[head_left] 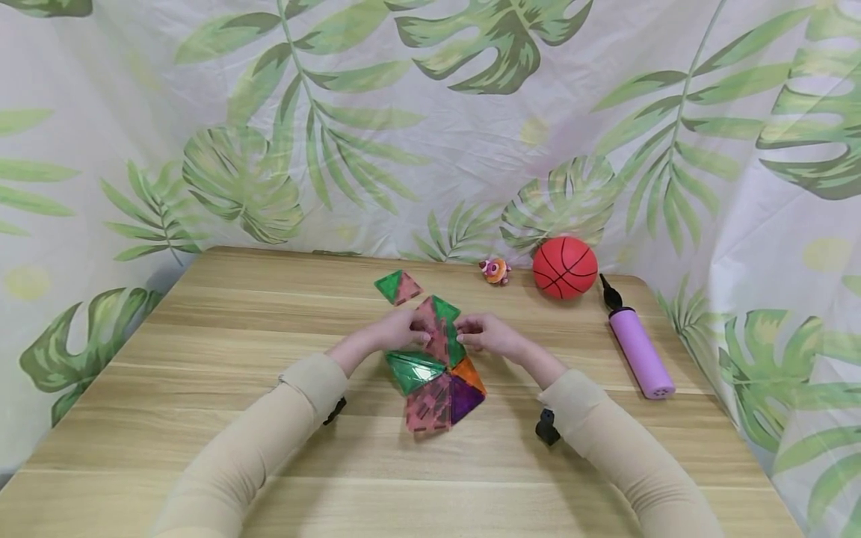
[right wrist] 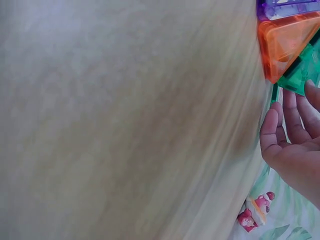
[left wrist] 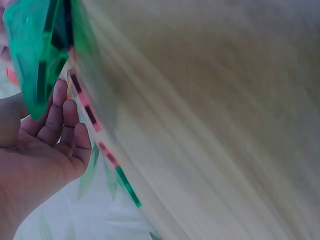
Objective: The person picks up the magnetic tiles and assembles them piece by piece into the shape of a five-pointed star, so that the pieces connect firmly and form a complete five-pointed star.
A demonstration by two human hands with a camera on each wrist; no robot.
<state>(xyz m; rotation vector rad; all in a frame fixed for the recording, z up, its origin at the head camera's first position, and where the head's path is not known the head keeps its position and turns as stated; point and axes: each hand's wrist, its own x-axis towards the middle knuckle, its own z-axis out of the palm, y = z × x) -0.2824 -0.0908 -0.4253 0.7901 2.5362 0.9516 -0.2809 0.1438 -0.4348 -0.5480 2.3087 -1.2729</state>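
Observation:
Translucent magnetic tiles form a fan-shaped group at the middle of the table, with pink, green, orange and purple pieces. My left hand pinches the pink upper part at its left side. From the right, my right hand has thumb and fingers on the edge of a green tile. A green tile partly covers the left fingertips in the left wrist view. The right wrist view shows the right thumb at another green piece, its contact partly cut off.
Beyond the group lies a separate green-and-pink tile pair. A small toy figure and a red ball stand at the back right. A purple hand pump lies along the right side of the wooden table.

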